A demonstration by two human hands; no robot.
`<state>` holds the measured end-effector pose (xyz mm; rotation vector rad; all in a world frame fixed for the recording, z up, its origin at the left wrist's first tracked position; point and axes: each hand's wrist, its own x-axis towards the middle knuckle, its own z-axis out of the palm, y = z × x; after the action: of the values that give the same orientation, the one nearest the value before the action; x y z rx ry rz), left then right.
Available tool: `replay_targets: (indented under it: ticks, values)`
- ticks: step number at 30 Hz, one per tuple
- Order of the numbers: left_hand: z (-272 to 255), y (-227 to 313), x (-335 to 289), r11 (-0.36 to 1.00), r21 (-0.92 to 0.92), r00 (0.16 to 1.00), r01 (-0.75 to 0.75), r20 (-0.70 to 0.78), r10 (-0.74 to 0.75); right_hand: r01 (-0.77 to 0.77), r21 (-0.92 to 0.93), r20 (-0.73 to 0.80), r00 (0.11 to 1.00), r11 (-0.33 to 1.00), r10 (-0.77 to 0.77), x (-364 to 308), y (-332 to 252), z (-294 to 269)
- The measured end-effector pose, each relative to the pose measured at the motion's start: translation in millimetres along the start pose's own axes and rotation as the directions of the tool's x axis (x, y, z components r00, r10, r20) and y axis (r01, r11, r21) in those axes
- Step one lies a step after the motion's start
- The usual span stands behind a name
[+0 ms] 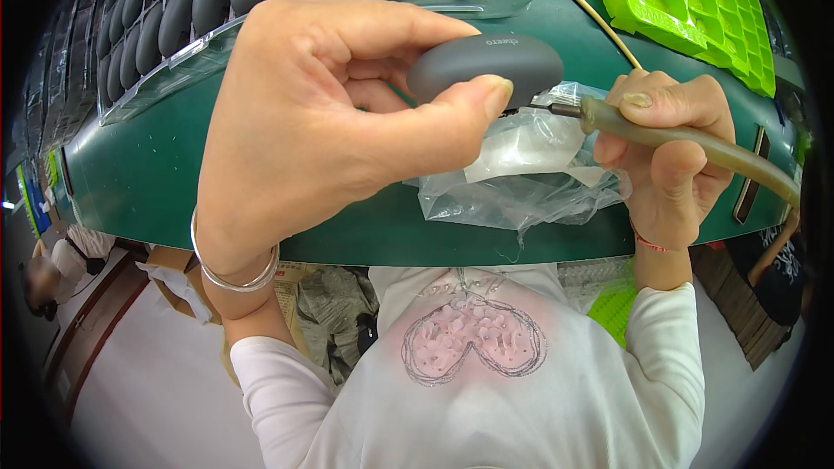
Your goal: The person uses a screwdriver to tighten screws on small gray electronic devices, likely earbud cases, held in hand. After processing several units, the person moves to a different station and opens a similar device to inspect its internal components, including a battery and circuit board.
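Note:
My left hand is closed on a smooth, dark grey oval case, pinched between thumb and fingers above the table. My right hand grips a thin-tipped tool with a dark metal neck and a yellowish, hose-like handle that curves away to the right. The tool's tip meets the lower edge of the case near my left thumb; the exact contact spot is partly hidden. Below the case, a crumpled clear plastic bag lies on the green table, with whitish material showing in it.
A clear tray at the far left holds rows of dark oval cases. Another clear tray stands at the back. A bright green compartment tray and a thin stick lie far right. Other people are visible at both sides.

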<state>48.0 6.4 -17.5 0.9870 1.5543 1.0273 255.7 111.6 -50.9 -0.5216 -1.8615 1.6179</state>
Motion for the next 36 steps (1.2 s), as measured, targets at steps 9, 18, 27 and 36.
replay_targets:
  ticks: [9,18,27,36]
  values:
    - [0.9,4.0,0.0,0.999,-0.029,0.997,-0.024,-0.073,0.021,0.465,-0.288,0.178,0.885,0.837,-0.430,1.3,4.9,0.5]
    - [3.0,1.3,0.7,0.993,0.041,0.989,-0.107,-0.096,0.110,0.448,-0.307,0.165,0.894,0.840,-0.416,-1.2,5.0,1.2]
    - [6.4,-13.7,-2.6,0.972,-0.019,0.928,-0.235,-0.302,0.219,0.388,-0.094,0.179,0.912,0.917,-0.368,1.3,1.6,-10.1]
    - [8.5,1.3,-0.2,0.995,0.080,0.972,-0.057,-0.221,0.074,0.568,-0.349,0.233,0.823,0.745,-0.518,1.8,7.2,5.2]
